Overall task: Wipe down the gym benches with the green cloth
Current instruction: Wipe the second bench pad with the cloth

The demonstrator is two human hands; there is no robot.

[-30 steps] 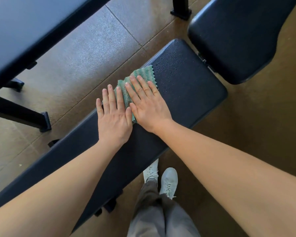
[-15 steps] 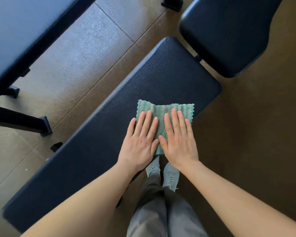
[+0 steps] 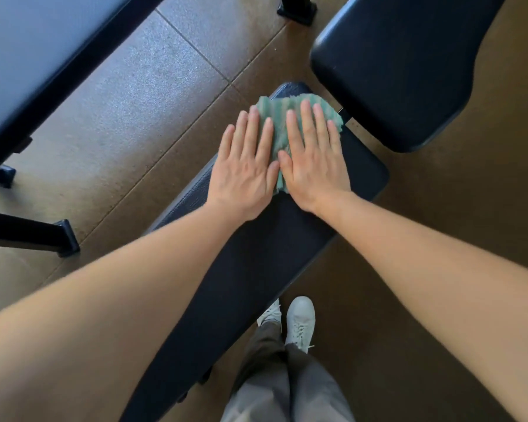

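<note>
A green ribbed cloth (image 3: 279,117) lies bunched on the far end of a long black bench pad (image 3: 256,263) that runs diagonally through the view. My left hand (image 3: 244,169) and my right hand (image 3: 313,159) lie side by side, palms down and fingers straight, pressing the cloth onto the pad. Both hands cover most of the cloth. Only its far edge and a strip between the hands show. The cloth reaches the pad's far corner, close to the gap before the separate black seat pad (image 3: 409,65).
Another bench with a grey-blue pad (image 3: 28,56) fills the top left, with its black frame foot (image 3: 64,239) on the brown tiled floor. A black post base (image 3: 296,7) stands at the top. My white shoes (image 3: 299,318) are right beside the bench.
Both hands slid the cloth from the pad's left edge to its near right edge, then away to the far end by the seat pad. The cloth is more bunched now.
</note>
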